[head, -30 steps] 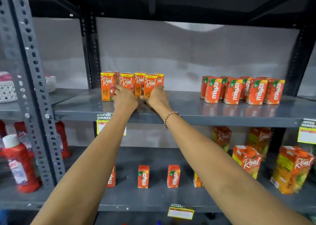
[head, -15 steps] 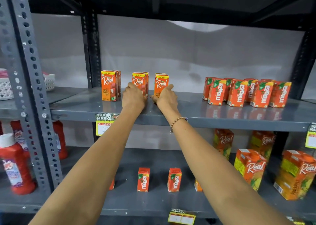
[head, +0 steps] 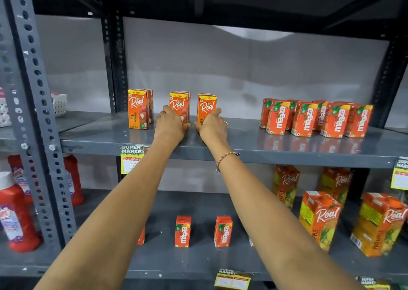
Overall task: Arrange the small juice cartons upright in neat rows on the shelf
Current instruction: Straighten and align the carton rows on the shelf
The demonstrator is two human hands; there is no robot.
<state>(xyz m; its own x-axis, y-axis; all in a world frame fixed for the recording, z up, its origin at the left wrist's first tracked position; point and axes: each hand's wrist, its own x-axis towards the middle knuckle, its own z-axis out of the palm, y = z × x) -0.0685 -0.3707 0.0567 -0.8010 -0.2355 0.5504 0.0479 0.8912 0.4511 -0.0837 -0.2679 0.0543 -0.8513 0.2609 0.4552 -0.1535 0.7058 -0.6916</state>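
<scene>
Small orange "Real" litchi cartons stand upright in three short files on the grey middle shelf [head: 242, 139]. The left file [head: 138, 108] stands alone by the upright. My left hand [head: 171, 126] wraps the lower left side of the middle file [head: 179, 105]. My right hand [head: 213, 127] wraps the lower front and right side of the right file [head: 207, 106]. Gaps separate the three files. Behind each front carton at least one more shows. A cluster of small "maaza" cartons [head: 315, 117] stands upright further right on the same shelf.
On the lower shelf stand two small maaza cartons [head: 182, 231], [head: 223, 231] and large Real pineapple cartons [head: 320, 219] at the right. Red sauce bottles [head: 15, 214] stand behind a perforated grey post [head: 37, 113] at the left. A white basket [head: 58, 104] sits on the neighbouring shelf.
The Real cartons, bunched tight a second ago, have been spread apart. My hands slid the middle and right files rightward, leaving the left file by the upright.
</scene>
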